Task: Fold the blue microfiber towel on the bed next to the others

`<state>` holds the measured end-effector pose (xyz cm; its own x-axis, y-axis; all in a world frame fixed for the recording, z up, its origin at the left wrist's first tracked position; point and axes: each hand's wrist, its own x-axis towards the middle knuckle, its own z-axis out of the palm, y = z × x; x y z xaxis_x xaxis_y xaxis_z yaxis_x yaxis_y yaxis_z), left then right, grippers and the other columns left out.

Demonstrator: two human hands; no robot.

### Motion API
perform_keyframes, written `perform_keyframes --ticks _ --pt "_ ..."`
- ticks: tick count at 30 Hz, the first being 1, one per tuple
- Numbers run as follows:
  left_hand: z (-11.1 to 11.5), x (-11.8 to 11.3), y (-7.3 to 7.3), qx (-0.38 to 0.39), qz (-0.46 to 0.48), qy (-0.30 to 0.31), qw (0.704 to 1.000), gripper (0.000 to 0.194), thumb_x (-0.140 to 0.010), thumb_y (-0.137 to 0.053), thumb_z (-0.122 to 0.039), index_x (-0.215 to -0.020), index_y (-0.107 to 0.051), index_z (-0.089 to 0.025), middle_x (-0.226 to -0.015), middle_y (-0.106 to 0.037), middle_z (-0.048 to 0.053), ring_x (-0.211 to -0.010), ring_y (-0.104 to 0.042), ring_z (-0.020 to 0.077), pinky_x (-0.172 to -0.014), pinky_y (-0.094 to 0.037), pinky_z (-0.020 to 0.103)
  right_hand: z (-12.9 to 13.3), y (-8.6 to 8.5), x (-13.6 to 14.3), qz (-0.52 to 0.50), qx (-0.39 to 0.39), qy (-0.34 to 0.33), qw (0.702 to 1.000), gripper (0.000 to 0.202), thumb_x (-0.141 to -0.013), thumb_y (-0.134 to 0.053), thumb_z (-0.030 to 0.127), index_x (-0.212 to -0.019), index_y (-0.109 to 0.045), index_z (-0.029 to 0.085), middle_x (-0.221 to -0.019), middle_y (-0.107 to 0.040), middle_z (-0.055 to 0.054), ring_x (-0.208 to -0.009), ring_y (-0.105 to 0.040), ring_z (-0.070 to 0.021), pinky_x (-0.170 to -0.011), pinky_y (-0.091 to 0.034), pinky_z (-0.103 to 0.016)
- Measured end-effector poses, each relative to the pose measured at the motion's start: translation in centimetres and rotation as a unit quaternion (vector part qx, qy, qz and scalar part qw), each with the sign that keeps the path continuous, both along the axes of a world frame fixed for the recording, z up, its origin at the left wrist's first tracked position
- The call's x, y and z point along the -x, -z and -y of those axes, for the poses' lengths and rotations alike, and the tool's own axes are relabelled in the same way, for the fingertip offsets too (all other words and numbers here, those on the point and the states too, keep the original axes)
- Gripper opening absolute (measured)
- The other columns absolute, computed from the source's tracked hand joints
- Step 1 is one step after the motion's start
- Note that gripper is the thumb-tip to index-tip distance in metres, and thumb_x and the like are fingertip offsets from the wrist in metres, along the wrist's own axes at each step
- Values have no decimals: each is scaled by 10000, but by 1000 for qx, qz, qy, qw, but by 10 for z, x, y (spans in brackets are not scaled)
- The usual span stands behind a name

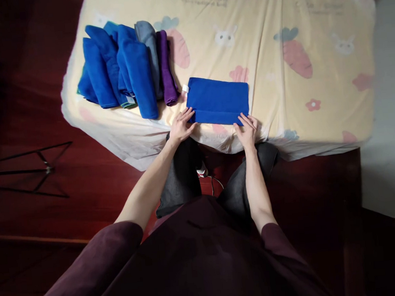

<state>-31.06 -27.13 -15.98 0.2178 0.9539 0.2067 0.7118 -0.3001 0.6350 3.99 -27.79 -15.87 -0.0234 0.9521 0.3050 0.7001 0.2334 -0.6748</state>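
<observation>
A blue towel (219, 97), folded into a flat rectangle, lies on the bed in front of me. A narrow strip is turned over along its near edge, and a white tag (185, 88) sticks out at the far left. My left hand (182, 125) rests its fingertips on the near left corner, thumb apart from the fingers. At the near right corner my right hand (247, 129) lies with its fingers on the cloth and its thumb by the near edge. Both hands look open, pressing the towel rather than gripping it.
Left of the towel lie several rolled blue towels (139, 77), a grey one (147, 46) and a purple one (166, 72). They rest on the bed (270, 109) with its carrot-and-rabbit sheet. A black tripod (49, 169) stands on the dark red floor at left; a pale wall rises at right.
</observation>
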Motion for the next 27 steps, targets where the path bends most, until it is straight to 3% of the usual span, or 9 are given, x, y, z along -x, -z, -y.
perform_keyframes --ticks 3,7,13,19,27 --pt "-4 3 6 16 -3 11 1000 710 -935 -700 -492 -1572 -585 -201 -1673 -499 158 -1614 -401 361 -1334 -313 618 0 1 -1 11 17 1 1000 430 -975 -701 366 -1359 -751 182 -1498 -687 -126 -1417 -504 -315 -1270 -405 -565" --pt "-7 3 9 26 -5 5 1000 750 -871 -685 -338 -1600 -557 -217 -1694 -474 128 -1624 -383 353 -1343 -303 621 -1 3 -2 10 21 10 1000 485 -933 -639 227 -1408 -723 181 -1521 -674 -104 -1414 -514 -309 -1279 -403 -562" --pt "-9 0 11 21 16 -24 999 807 -756 -576 -111 -1557 -618 -198 -1648 -539 105 -1599 -437 322 -1355 -330 584 -1 3 0 -7 30 26 999 580 -892 -511 118 -1433 -708 190 -1518 -673 -101 -1415 -530 -286 -1279 -413 -559" --pt "-10 3 14 12 42 -27 999 739 -779 -527 -80 -1479 -687 -253 -1607 -592 65 -1562 -495 298 -1350 -362 573 -1 3 1 -10 27 35 999 622 -883 -439 78 -1431 -704 207 -1509 -678 -91 -1419 -536 -266 -1278 -422 -544" --pt "-7 4 10 -10 51 -27 998 636 -815 -488 -74 -1384 -724 -234 -1517 -672 84 -1487 -578 291 -1311 -419 541 -3 8 0 -22 -23 37 999 505 -943 -426 129 -1354 -709 201 -1436 -707 -113 -1416 -554 -260 -1268 -430 -519"
